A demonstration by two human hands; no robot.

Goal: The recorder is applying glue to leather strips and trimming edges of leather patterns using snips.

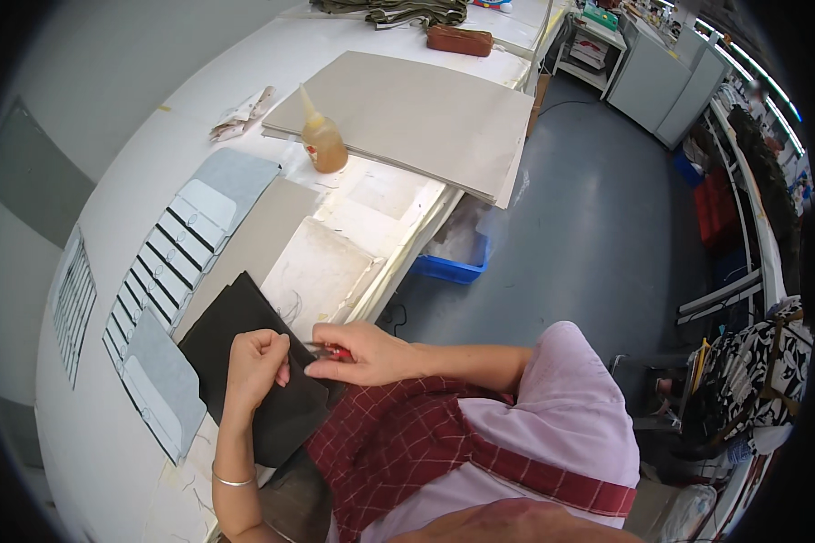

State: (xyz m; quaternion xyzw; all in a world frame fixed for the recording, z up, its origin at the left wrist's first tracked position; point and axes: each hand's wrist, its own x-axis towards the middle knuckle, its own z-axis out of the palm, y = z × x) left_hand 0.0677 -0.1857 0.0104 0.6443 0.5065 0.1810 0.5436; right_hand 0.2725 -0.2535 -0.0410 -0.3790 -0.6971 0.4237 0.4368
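Note:
Dark black fabric pieces lie stacked at the table's near edge and hang over toward my lap. My left hand is closed in a pinch above the fabric; what its fingers hold, if anything, is hidden. Close to its right, my right hand grips small red-handled thread snips, whose metal blades point left toward the left hand. Most of the snips' handle is covered by the fingers. Some loose threads lie on the table just beyond the fabric.
Left of the fabric lie pale grey panels with black strips. Farther off stand a bottle of amber liquid and a stack of grey board. A brown pouch sits at the back. Below the table edge is a blue bin.

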